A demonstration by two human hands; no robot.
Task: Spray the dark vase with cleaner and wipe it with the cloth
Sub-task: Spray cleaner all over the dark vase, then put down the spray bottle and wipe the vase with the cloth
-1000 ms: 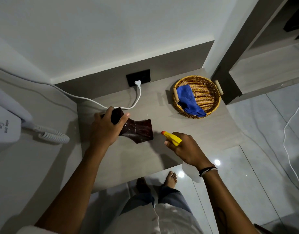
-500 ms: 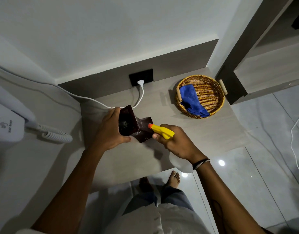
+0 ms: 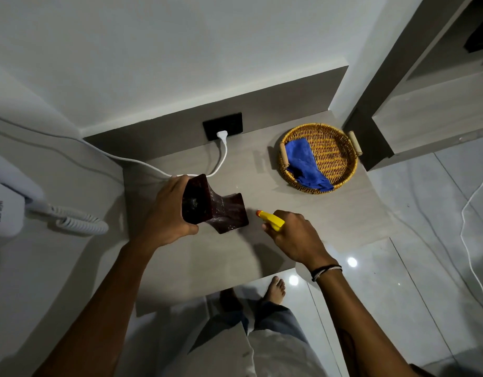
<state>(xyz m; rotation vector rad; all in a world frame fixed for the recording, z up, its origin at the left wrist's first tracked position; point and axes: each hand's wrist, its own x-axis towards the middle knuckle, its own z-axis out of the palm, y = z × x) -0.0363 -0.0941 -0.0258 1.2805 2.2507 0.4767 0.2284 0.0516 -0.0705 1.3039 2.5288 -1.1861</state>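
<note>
While holding the dark vase (image 3: 215,206) tilted above the tabletop (image 3: 196,257) at the middle of the frame, mouth turned toward the camera, with the left hand (image 3: 168,213) wrapped around its upper end. Wrapped around a spray bottle (image 3: 271,220) with a yellow head, the right hand (image 3: 296,236), just right of the vase; nozzle pointing at the vase, close but not touching. Bottle body hidden under the hand. Faint pale streaks and small dots visible on the side of the vase, probably cleaner already landed, though hard to say for sure in this dim light. So, spraying step judged as in progress or almost finished. Wiping not begun: blue cloth (image 3: 305,165) lying untouched in the wicker basket (image 3: 341,159) at the upper right, well apart from both hands. Left to do: put down the bottle, take the cloth, wipe all sides of the vase.
</note>
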